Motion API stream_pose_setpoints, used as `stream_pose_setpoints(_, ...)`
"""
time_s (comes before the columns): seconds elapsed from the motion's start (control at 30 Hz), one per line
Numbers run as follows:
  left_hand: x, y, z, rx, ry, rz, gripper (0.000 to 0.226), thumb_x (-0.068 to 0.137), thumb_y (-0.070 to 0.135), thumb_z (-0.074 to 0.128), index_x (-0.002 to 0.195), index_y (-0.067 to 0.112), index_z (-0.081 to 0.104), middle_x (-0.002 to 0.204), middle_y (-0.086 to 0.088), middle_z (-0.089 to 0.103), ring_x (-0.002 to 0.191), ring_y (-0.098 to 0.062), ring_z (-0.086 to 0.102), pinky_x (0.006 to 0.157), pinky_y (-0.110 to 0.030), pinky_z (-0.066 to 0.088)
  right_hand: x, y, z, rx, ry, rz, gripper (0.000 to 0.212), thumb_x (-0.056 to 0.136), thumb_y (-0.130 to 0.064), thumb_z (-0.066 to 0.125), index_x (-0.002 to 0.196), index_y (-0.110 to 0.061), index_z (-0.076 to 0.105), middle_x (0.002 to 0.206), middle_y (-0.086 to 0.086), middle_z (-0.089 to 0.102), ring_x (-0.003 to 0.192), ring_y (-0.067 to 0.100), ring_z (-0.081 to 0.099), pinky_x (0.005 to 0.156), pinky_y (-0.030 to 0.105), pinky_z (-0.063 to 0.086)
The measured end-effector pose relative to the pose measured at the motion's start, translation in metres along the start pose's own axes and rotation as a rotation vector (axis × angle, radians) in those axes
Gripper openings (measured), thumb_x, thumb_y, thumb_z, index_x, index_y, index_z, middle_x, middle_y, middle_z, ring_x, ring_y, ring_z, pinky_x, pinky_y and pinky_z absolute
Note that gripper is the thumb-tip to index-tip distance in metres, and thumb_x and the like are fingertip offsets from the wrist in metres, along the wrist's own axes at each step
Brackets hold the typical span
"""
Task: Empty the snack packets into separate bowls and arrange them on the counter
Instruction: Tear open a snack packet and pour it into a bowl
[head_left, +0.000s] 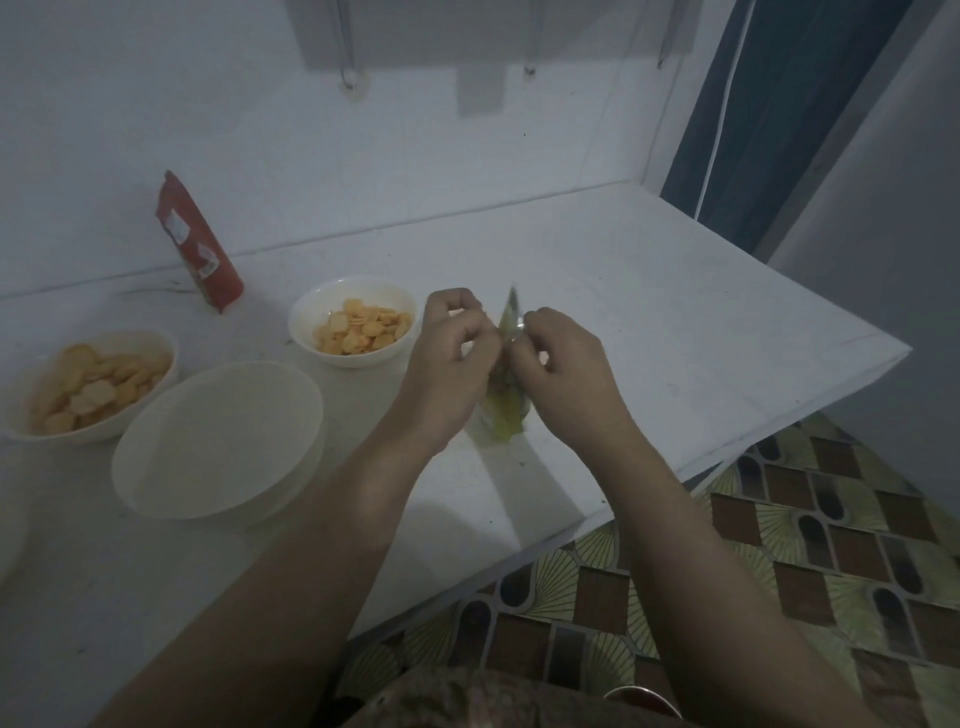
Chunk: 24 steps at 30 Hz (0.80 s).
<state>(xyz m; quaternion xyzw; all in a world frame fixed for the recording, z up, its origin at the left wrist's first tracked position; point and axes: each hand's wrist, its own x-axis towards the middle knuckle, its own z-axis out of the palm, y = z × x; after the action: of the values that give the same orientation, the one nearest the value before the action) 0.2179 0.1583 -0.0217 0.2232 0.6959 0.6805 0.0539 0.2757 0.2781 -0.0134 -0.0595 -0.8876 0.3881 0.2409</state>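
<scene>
On the white counter (649, 291), the empty white bowl (218, 441) serves as the marker. Left of it and touching its rim sits a bowl of round crackers (88, 387). Behind it, against the wall, a red snack packet (200, 244) leans tilted. To its right and farther back stands a smaller bowl of orange crackers (353, 322). Right of the empty bowl, the left hand (449, 358) and right hand (563, 364) hold a yellow-green snack packet (506, 410) upright, its bottom on or just above the counter. Both hands' curled fingers pinch the packet's top edge from opposite sides. Beyond the counter's right edge lies a patterned floor (810, 545).
</scene>
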Motion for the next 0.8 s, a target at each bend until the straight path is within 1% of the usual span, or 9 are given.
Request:
stream_pose_setpoints(0.07,0.004,0.002,-0.007,-0.058,0.035,-0.017,0.02,0.096,0.006,0.051,0.077,-0.002,0.056,0.106,0.001,0.04,0.089,-0.006,0.053,0.076,-0.036,0.06,0.0,0.005,-0.01,0.013,0.047,0.018,0.042,0.095,-0.006,0.047,0.061,-0.021,0.029,0.06,-0.004,0.032,0.054,0.006,0.033,0.051,0.015,0.028)
stream_pose_setpoints(0.13,0.005,0.005,-0.01,0.012,-0.053,-0.035,0.023,0.099,0.01,0.047,0.079,0.001,0.055,0.096,0.0,0.047,0.08,-0.003,0.055,0.074,-0.029,0.058,0.001,0.001,-0.011,-0.039,-0.02,-0.024,0.038,0.098,-0.01,0.044,0.063,-0.019,0.031,0.061,-0.004,0.035,0.056,0.008,0.034,0.053,0.019,0.029)
stream_pose_setpoints(0.2,0.002,0.008,-0.006,0.063,-0.149,-0.062,0.027,0.102,0.019,0.041,0.082,0.003,0.05,0.083,-0.001,0.053,0.073,-0.004,0.057,0.074,-0.03,0.058,0.0,-0.007,-0.003,-0.121,-0.091,-0.067,0.033,0.099,-0.014,0.041,0.066,-0.019,0.036,0.065,-0.005,0.04,0.06,0.008,0.039,0.059,0.026,0.034)
stream_pose_setpoints(0.27,0.001,0.009,-0.003,0.116,-0.206,-0.049,0.032,0.103,0.03,0.039,0.089,0.003,0.049,0.081,-0.004,0.058,0.077,-0.009,0.061,0.08,-0.032,0.058,0.0,-0.01,0.001,-0.12,-0.104,-0.059,0.03,0.1,-0.016,0.039,0.071,-0.016,0.042,0.068,-0.005,0.045,0.064,0.01,0.044,0.061,0.031,0.038)
stream_pose_setpoints(0.37,0.006,0.007,-0.008,0.237,-0.265,0.009,0.033,0.103,0.03,0.04,0.089,0.002,0.049,0.081,-0.015,0.055,0.079,-0.023,0.059,0.079,-0.036,0.052,-0.001,-0.005,-0.001,-0.064,-0.134,-0.064,0.031,0.101,-0.014,0.039,0.07,-0.019,0.04,0.067,-0.006,0.043,0.062,0.007,0.041,0.059,0.025,0.034)
stream_pose_setpoints(0.5,0.008,0.002,-0.005,0.234,-0.181,0.058,0.029,0.096,0.022,0.042,0.074,0.003,0.037,0.07,-0.007,0.037,0.067,-0.016,0.038,0.064,-0.035,0.034,-0.004,-0.008,0.004,0.052,-0.087,-0.026,0.034,0.098,-0.009,0.043,0.066,-0.018,0.037,0.062,-0.007,0.04,0.057,0.004,0.04,0.055,0.015,0.033)
stream_pose_setpoints(0.6,0.005,-0.002,0.003,0.109,-0.104,0.052,0.028,0.094,0.019,0.044,0.073,0.002,0.036,0.07,-0.008,0.036,0.066,-0.015,0.036,0.062,-0.033,0.032,-0.004,-0.007,0.005,0.208,-0.083,0.045,0.033,0.098,-0.008,0.044,0.066,-0.012,0.037,0.059,-0.005,0.037,0.055,0.005,0.032,0.051,0.017,0.028)
stream_pose_setpoints(0.73,0.003,-0.002,0.01,0.016,-0.039,0.004,0.033,0.095,0.007,0.042,0.065,0.017,0.034,0.06,0.007,0.033,0.057,-0.007,0.032,0.053,-0.026,0.029,-0.004,-0.003,0.004,0.372,-0.099,0.123,0.035,0.1,-0.011,0.043,0.066,-0.014,0.037,0.06,-0.007,0.033,0.058,0.009,0.031,0.052,0.02,0.028)
stream_pose_setpoints(0.8,0.005,-0.003,0.012,-0.031,-0.012,-0.028,0.033,0.093,0.008,0.043,0.063,0.02,0.033,0.057,0.01,0.033,0.055,-0.008,0.031,0.053,-0.029,0.027,-0.003,-0.001,0.005,0.406,-0.125,0.154,0.032,0.101,-0.011,0.042,0.069,-0.011,0.039,0.062,-0.004,0.034,0.059,0.009,0.032,0.052,0.019,0.029)
